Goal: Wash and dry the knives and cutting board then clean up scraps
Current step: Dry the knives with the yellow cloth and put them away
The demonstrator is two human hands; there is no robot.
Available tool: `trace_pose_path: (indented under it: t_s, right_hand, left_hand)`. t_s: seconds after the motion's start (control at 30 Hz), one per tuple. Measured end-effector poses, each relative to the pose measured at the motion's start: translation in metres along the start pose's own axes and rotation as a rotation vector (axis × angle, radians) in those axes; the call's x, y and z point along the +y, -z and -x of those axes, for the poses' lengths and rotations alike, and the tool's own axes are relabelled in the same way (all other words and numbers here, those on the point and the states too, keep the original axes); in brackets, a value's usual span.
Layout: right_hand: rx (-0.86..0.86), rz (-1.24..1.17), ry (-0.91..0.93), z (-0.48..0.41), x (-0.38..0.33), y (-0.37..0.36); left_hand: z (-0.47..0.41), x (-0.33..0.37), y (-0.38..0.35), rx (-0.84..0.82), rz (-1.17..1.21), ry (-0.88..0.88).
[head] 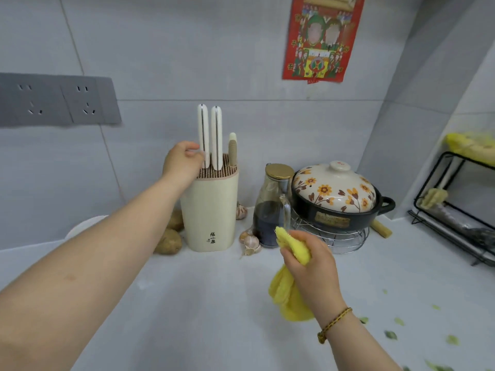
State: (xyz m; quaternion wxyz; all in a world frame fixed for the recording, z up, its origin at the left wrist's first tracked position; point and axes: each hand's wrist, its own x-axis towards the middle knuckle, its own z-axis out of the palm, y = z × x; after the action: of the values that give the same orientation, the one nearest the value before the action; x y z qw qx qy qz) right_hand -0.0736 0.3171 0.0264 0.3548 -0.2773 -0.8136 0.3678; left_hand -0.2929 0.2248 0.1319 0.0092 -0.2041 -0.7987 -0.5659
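A cream knife block stands at the back of the white counter. Two white-handled knives stick up from it, a left knife and a right knife, with a smaller ribbed handle beside them. My left hand is at the block's top left, fingers touching the base of the left knife's handle; I cannot tell whether they grip it. My right hand is closed around a yellow cloth over the counter. Green scraps lie scattered at the lower right.
Potatoes and garlic bulbs flank the block. A dark-liquid glass bottle and a flowered clay pot on a wire stand sit to the right. A black wire rack stands at far right. Wall sockets are at left.
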Motion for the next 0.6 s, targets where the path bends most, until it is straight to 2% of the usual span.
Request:
trace_pose_path:
  t_s: [0.17,0.33,0.6]
  right_hand:
    - [0.119,0.08,-0.069,0.036,0.005,0.035]
    - [0.249,0.144,-0.195,0.088,0.022,0.105]
    - [0.469,0.289,-0.304,0.197,0.053,0.237]
  left_hand:
    - [0.066,0.018,-0.032,-0.35,0.11,-0.137]
    - [0.153,0.044,-0.083,-0.705,0.177,-0.175]
    - [0.304,0.084,-0.165,-1.093,0.16,-0.232]
